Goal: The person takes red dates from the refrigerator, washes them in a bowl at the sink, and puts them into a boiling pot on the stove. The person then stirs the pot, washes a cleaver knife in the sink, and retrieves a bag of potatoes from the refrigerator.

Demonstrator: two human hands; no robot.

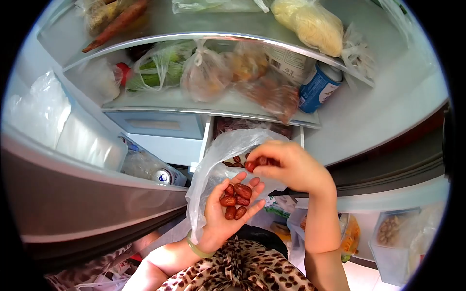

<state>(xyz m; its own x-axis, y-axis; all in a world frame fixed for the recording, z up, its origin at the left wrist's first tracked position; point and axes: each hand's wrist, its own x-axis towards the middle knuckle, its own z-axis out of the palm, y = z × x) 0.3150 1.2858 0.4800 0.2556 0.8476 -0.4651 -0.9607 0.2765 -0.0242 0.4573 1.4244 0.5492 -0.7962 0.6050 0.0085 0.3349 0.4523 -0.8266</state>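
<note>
My left hand [224, 206] is palm up, fingers partly spread, with several wrinkled red dates [236, 200] lying in the palm. My right hand [291, 165] is just above and to the right, its fingers curled around a few more red dates [257, 163]. Around and behind both hands is a translucent white plastic bag [206, 169], its mouth wide and its edge falling by my left wrist. More dates show inside the bag, between my hands. The bag's underside is hidden.
The refrigerator stands with its doors apart. Behind the bag is a pulled-out drawer [208, 140] with dark contents. Bagged vegetables [160, 68] and a blue can [318, 87] sit on the glass shelf [218, 104]. A left door bin [145, 162] holds a drink can [162, 176]; lower right are more bins [395, 247].
</note>
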